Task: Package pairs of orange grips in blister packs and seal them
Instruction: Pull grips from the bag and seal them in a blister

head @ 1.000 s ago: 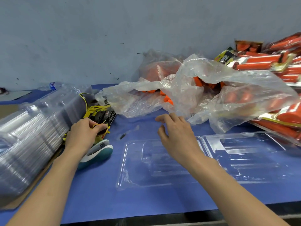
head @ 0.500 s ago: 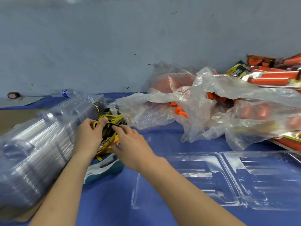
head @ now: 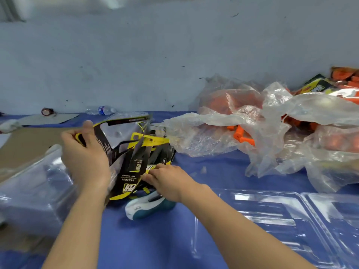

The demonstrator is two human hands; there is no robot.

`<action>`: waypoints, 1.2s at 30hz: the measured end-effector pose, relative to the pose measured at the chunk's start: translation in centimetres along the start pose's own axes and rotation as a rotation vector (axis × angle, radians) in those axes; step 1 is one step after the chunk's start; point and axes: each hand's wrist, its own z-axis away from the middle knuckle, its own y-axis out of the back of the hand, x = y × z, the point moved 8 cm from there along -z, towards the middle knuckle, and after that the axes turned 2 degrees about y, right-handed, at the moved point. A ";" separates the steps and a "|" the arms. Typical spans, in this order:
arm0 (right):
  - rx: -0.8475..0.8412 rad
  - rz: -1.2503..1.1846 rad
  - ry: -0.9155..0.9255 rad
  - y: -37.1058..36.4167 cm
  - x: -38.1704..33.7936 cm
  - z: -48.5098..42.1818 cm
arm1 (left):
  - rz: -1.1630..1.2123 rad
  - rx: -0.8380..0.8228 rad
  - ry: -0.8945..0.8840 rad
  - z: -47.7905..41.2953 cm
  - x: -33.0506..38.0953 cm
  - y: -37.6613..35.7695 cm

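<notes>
My left hand grips a bundle of black-and-yellow printed insert cards and tilts them up off the blue table. At the cards' lower edge, my right hand pinches one of them. An open clear blister pack lies flat on the table at the lower right, its cavities bare. Orange grips show inside crumpled clear plastic bags behind it.
A tall stack of clear blister shells lies on its side at the left. A white-and-teal stapler sits under the cards. Finished packs pile at the far right. A water bottle lies by the wall.
My right hand left the open blister pack and came over to the cards. My left hand has lifted the bundle and tilted it upright, fanning the cards apart.
</notes>
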 end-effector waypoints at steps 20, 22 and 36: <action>0.311 -1.594 -0.360 9.8 4.8 9.3 | 0.495 -0.716 0.063 5.3 10.4 -3.2; 0.446 -1.495 -0.425 11.6 7.3 13.7 | 0.376 -0.744 0.086 6.8 9.2 -4.5; 0.456 0.064 -0.606 13.2 15.8 28.3 | -0.311 -0.955 -0.114 19.4 3.4 -10.5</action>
